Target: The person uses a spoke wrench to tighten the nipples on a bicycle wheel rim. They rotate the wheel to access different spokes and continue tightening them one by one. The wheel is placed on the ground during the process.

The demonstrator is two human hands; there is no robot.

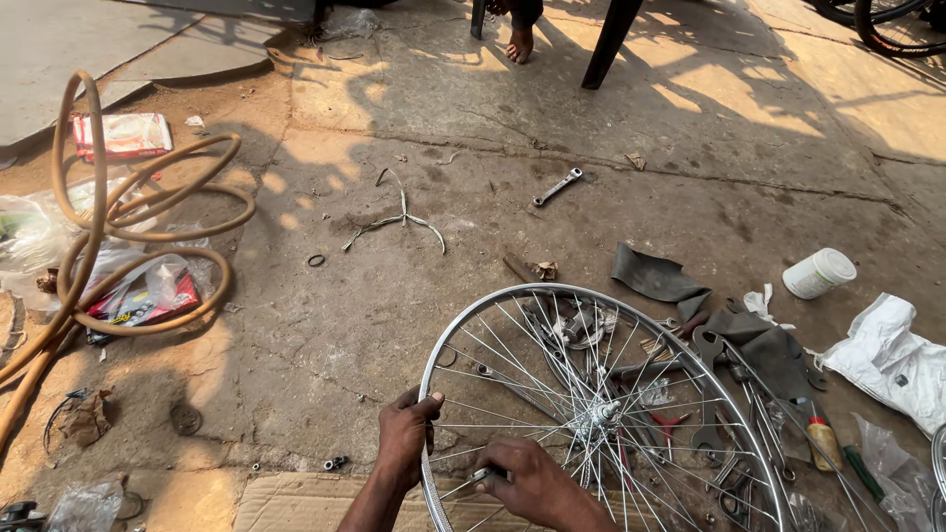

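A silver spoked bicycle wheel [512, 300] stands tilted in front of me on the concrete ground, its hub [601, 414] near the middle. My left hand [407, 433] grips the rim at its lower left edge. My right hand [537, 483] sits just inside the rim among the spokes, closed on a small metal tool [480, 476] at a spoke near the rim.
Behind the wheel lie several wrenches, pliers and screwdrivers [739, 394], black rubber pieces [655, 276], a white jar [818, 273] and white plastic bags [887, 360]. A spanner [558, 185] lies farther off. A coiled tan hose [128, 227] is at left, cardboard [296, 502] below, a person's foot [519, 41] at top.
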